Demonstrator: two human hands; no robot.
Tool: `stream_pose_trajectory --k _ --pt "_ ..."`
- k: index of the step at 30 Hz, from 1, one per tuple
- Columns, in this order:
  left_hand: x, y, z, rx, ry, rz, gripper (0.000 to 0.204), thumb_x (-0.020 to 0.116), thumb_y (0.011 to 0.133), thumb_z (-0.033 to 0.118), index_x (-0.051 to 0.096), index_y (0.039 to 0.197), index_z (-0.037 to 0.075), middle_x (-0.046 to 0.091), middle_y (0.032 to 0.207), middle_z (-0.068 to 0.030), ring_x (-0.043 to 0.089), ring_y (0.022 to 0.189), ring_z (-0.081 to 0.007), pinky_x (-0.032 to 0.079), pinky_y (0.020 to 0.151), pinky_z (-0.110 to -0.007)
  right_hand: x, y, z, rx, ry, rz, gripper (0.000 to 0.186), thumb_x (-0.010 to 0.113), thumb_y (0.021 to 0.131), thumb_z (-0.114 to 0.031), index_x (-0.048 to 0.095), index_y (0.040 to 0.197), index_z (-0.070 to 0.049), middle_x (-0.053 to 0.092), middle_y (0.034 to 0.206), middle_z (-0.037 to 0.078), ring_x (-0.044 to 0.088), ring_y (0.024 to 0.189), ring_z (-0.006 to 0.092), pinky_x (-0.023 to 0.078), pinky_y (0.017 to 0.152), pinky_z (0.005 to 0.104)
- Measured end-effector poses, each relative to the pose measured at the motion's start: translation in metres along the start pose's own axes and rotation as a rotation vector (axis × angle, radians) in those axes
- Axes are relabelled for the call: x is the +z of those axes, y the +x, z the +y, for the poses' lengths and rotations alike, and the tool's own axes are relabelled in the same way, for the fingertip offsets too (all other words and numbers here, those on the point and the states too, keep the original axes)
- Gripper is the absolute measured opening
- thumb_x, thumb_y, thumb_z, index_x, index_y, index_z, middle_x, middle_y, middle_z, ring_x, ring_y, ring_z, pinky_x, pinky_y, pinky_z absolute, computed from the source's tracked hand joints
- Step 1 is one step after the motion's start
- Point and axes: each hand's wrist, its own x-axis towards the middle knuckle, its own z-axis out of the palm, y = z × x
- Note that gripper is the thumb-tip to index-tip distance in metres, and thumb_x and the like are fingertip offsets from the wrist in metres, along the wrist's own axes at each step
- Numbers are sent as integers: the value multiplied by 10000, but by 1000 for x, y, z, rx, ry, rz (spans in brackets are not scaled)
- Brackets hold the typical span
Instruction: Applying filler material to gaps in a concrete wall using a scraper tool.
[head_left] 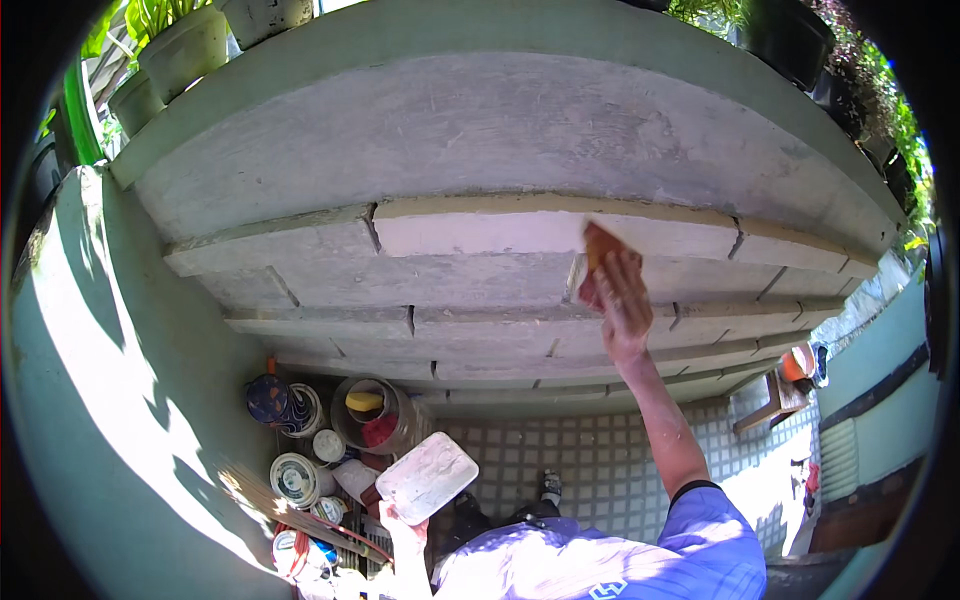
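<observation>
My right hand [625, 305], arm stretched out ahead, grips a reddish-brown flat piece [603, 245] like a sheet or spreader. It lies against the pale, smooth band [470, 232] on the stepped grey wall [480, 140]. Whether it is a spreader or sandpaper I cannot tell. Beside those fingers, a small pale patch [575, 277] shows on the lower strip. Low in front of my body, my left hand [405, 525] is closed on the near edge of a white rectangular plastic tub [430, 477] with smears on it.
Paint buckets [295, 480] and a large clear bin [400, 425] crowd the lower left, beside bundled sticks [250, 500]. Potted plants [185, 50] line the wall's top. A wooden stool [770, 402] stands on the tiled floor [600, 450] at right. Sunlight crosses the green side wall [110, 400].
</observation>
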Motion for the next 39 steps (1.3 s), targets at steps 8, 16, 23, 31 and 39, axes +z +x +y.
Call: stream_pose_trajectory --k 8,16,23,31,39 --pt "-32 30 20 -63 85 -57 582 507 770 416 530 1262 105 679 1107 -91 704 834 -246 528 486 -320 68 50 -81 299 -135 -15 544 624 811 88 615 1277 -193 605 1313 68 566 1233 273 491 1037 439" --pt "-85 55 42 -166 182 -73 485 491 819 413 517 1181 91 662 915 -115 632 559 -225 424 345 -275 33 93 -111 337 -18 10 478 567 815 83 627 1228 -150 651 1236 68 616 1154 268 509 972 431" --pt "-68 41 68 -93 197 64 560 492 791 438 536 1201 59 693 962 -121 646 556 -241 429 343 -301 67 112 -121 381 -585 -365 316 605 841 -46 632 1155 -72 661 1137 109 630 1061 272 495 886 393" --pt "-78 38 84 -60 171 46 530 503 777 434 580 1179 97 711 1005 -103 697 659 -235 432 328 -284 104 136 -207 111 374 -375 402 569 821 38 643 1185 -115 670 1189 96 637 1076 291 499 931 410" --pt "-99 30 93 0 150 42 520 524 775 461 558 1198 160 690 1096 -36 711 765 -225 444 352 -272 19 117 -88 433 18 -132 436 490 842 92 697 1131 -160 697 1125 71 643 1090 278 504 947 381"
